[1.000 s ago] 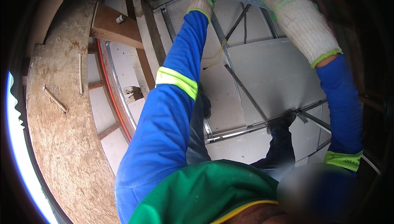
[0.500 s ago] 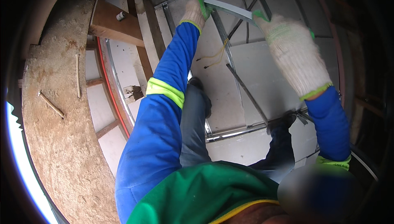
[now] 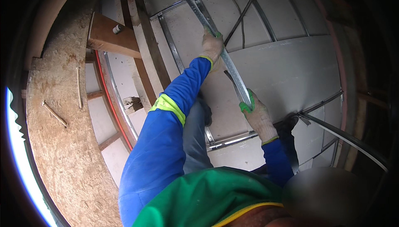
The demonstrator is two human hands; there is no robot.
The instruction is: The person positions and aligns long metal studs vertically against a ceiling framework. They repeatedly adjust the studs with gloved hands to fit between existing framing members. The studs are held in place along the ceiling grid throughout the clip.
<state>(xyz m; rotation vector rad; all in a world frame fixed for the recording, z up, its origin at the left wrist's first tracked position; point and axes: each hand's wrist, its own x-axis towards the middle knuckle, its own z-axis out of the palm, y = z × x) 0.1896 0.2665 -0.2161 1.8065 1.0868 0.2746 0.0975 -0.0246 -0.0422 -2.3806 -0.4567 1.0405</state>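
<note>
Both my hands, in white and green work gloves, are closed round one long metal channel (image 3: 235, 74). It slants from the top of the view down toward my right side. My left hand (image 3: 212, 46) grips it farther up, beside the framing. Nearer my body, my right hand (image 3: 257, 114) grips the channel by its lower end. Below it lie grey ceiling panels (image 3: 286, 67) with thin metal studs (image 3: 171, 42) across them.
At left is a rough wooden board (image 3: 68, 152) with two large nails (image 3: 54, 114) on it. Wooden beams (image 3: 114, 33) and a red cable (image 3: 110, 96) run beside it. Dark rods (image 3: 242, 19) cross the panels. My feet stand among the framing, and a dark bar (image 3: 345, 136) extends at right.
The channel has swung from lying crosswise to a steep slant. My right hand has come down and inward with its end; my left hand has moved slightly nearer and right.
</note>
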